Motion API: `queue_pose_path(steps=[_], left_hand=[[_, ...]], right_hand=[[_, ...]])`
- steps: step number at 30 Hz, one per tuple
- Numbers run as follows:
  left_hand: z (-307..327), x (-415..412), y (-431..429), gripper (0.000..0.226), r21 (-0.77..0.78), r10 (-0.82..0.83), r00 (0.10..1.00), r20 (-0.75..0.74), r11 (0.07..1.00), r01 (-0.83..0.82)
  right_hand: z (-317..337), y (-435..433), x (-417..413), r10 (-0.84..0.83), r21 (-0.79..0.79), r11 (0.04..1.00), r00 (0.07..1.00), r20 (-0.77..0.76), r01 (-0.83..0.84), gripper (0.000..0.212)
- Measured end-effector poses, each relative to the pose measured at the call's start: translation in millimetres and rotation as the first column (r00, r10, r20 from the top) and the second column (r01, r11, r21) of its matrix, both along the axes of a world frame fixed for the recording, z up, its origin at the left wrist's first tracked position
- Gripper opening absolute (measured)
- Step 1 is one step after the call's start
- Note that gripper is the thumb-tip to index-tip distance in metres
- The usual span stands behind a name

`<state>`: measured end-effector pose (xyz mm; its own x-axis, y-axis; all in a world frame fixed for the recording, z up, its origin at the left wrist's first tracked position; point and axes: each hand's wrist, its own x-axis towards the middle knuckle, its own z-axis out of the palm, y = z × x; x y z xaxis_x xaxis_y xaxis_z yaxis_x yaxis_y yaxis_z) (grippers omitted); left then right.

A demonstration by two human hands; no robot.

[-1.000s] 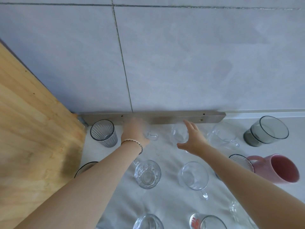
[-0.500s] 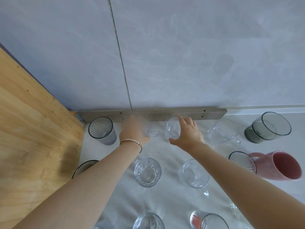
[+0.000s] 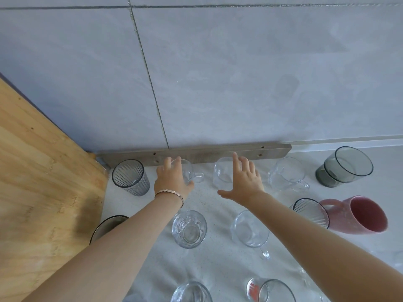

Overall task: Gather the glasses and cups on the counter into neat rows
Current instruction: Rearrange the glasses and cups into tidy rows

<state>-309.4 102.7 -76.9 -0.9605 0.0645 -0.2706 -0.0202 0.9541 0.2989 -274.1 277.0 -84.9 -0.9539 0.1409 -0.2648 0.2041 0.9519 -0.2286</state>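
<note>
The right hand (image 3: 242,184) had spread open behind a glass (image 3: 222,173); left fingers (image 3: 174,165) gripped a cup (image 3: 189,173). Back row begun, nearer glasses unsorted.

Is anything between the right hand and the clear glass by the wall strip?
Nothing visible. The right hand is open right at the clear glass, fingers over its near side.

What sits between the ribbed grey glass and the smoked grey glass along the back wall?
Head view: three clear cups, with left hand and right hand on two.
</note>
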Motion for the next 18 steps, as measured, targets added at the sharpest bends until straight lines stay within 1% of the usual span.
queue_pose_path(steps=[2,4,5,7,8,9,11,13,16,18], left_hand=[[1.1,7.6,6.6,0.088,-0.099,-0.021,0.998,-0.051,0.995,0.016],[3.2,13.4,18.2,0.091,-0.109,-0.107,0.984,-0.143,0.99,0.091],[4.2,14.6,26.6,0.09,-0.094,-0.18,0.969,-0.171,0.982,0.166],[7.1,16.7,47.0,0.089,-0.07,-0.319,0.936,-0.149,0.948,0.312],[7.8,17.4,58.2,0.089,-0.047,-0.353,0.929,-0.108,0.936,0.35],[7.8,17.7,69.3,0.09,-0.018,-0.361,0.93,-0.06,0.932,0.361],[7.3,17.7,88.9,0.089,0.039,-0.323,0.946,0.016,0.946,0.322],[7.1,16.5,102.2,0.084,0.077,-0.25,0.967,0.052,0.966,0.246],[6.3,12.5,110.1,0.073,0.101,-0.155,0.987,0.041,0.984,0.15],[5.0,9.5,110.1,0.073,0.112,-0.126,0.991,0.038,0.986,0.121]], right_hand=[[11.1,17.7,5.5,0.002,-0.038,0.999,1.0,-0.014,-0.003,0.117],[25.6,48.4,11.1,-0.039,-0.036,0.999,0.998,-0.059,0.037,0.107],[32.7,66.5,14.4,-0.075,-0.019,0.997,0.994,-0.08,0.073,0.099],[43.2,101.3,21.5,-0.188,0.001,0.982,0.979,-0.074,0.189,0.083],[45.4,115.2,24.6,-0.254,0.009,0.967,0.966,-0.04,0.254,0.081],[45.3,126.2,26.8,-0.312,0.016,0.95,0.95,0.014,0.312,0.083],[40.9,140.0,28.1,-0.397,0.008,0.917,0.909,0.128,0.399,0.094],[33.8,146.4,25.7,-0.444,-0.054,0.886,0.877,0.182,0.46,0.103],[20.8,141.8,21.6,-0.457,-0.169,0.855,0.866,0.204,0.491,0.108],[11.5,134.6,22.3,-0.416,-0.135,0.886,0.89,0.186,0.443,0.111]])
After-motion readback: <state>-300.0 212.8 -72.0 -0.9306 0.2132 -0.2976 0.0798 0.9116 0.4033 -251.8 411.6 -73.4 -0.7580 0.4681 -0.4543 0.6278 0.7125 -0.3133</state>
